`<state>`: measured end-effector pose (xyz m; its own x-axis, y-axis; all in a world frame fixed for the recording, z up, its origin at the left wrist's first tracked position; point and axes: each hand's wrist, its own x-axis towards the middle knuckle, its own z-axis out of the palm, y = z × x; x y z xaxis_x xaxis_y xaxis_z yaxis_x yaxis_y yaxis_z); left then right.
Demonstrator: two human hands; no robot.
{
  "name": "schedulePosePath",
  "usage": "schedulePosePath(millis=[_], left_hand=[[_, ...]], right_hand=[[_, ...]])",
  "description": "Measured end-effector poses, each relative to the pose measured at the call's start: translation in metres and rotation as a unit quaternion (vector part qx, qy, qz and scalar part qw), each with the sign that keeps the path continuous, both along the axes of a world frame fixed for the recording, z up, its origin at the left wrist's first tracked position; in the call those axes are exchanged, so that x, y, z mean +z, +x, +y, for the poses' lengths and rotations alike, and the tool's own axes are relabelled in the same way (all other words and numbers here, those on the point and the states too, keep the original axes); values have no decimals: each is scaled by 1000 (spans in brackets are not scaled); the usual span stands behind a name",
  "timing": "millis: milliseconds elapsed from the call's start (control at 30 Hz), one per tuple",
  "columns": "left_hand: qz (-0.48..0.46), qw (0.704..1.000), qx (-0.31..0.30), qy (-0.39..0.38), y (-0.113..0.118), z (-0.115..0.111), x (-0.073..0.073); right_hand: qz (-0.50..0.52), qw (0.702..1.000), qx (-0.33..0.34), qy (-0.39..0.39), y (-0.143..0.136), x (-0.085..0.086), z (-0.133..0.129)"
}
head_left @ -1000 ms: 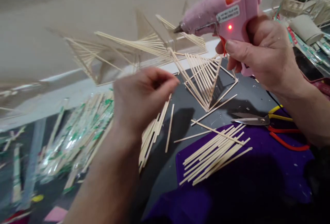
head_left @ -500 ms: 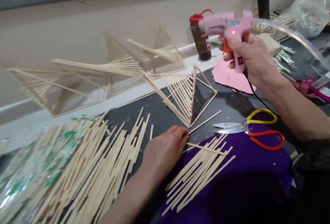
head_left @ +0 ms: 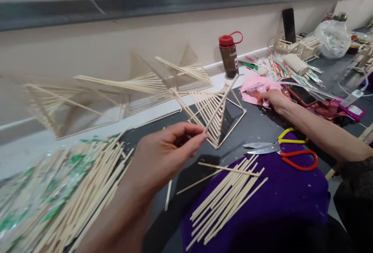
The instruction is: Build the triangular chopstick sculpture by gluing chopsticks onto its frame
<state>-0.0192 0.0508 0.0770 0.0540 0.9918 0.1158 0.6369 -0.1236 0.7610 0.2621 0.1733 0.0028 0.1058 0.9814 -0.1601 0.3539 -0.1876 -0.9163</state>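
Observation:
Between thumb and fingertips, my left hand [head_left: 171, 148] pinches one end of a thin wooden stick [head_left: 219, 107]. The stick slants up and away, in front of a twisted stick frame [head_left: 208, 115] standing on the dark table; whether they touch I cannot tell. Farther right, my right hand [head_left: 275, 99] is closed around the handle of a pink glue gun [head_left: 259, 88], low over a pink sheet [head_left: 247, 96]. Its fingers are partly hidden. Scissors [head_left: 274, 147] with yellow and red handles lie nearer me, beside loose sticks [head_left: 230, 198] on a purple cloth [head_left: 303, 183].
Many sticks [head_left: 87, 191], some in plastic wrappers, cover the left side. More stick frames [head_left: 125, 84] stand along the wall. A brown bottle [head_left: 229, 58] with a red lid, an upright phone [head_left: 289, 25] and a plastic bag [head_left: 332, 39] are at the back.
My left hand has lifted from the table with a stick and turned palm inward. My right hand has lowered the glue gun from the air to the pink sheet. The view has shifted.

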Motion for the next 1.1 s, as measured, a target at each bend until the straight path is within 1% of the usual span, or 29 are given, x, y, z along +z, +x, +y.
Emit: schedulePosePath(millis=[100,167,233,300,367,400,433,467,500,533,600,667,767,900,1000,1100], left_hand=[[-111,994,15,-7,5,10,15],[-177,984,6,-19,6,16,19],[-232,972,0,-33,5,20,19],[-268,962,-2,-53,2,23,15],[-288,955,-7,-71,0,24,10],[-295,952,-11,-77,0,24,8],[-302,950,-17,-81,1,24,6],[-307,948,-23,-83,2,24,5],[-310,946,-27,-86,4,23,4],[-310,946,-31,-90,6,23,4],[-303,947,-34,-100,10,22,3],[-298,948,-32,-105,13,21,2],[-300,949,-23,-95,13,20,1],[-294,953,-3,-72,7,17,0],[-295,954,44,-34,1,14,-3],[-313,943,111,9,-7,15,-14]], right_hand=[[-113,994,-4,2,5,7,2],[-199,980,-5,4,10,15,3],[-277,961,4,9,15,26,2],[-335,942,14,22,17,38,-4],[-359,931,30,61,13,53,-13],[-352,930,43,93,8,62,-18],[-315,936,74,142,1,72,-22],[-238,946,104,192,-8,82,-27],[-158,953,129,223,-18,93,-30],[-86,954,149,247,-29,103,-32],[22,947,184,262,-53,122,-32],[90,941,210,249,-76,136,-29],[158,936,225,220,-102,144,-21],[202,925,259,191,-121,145,-11],[205,924,273,169,-127,149,-4],[206,929,273,144,-127,150,5]])
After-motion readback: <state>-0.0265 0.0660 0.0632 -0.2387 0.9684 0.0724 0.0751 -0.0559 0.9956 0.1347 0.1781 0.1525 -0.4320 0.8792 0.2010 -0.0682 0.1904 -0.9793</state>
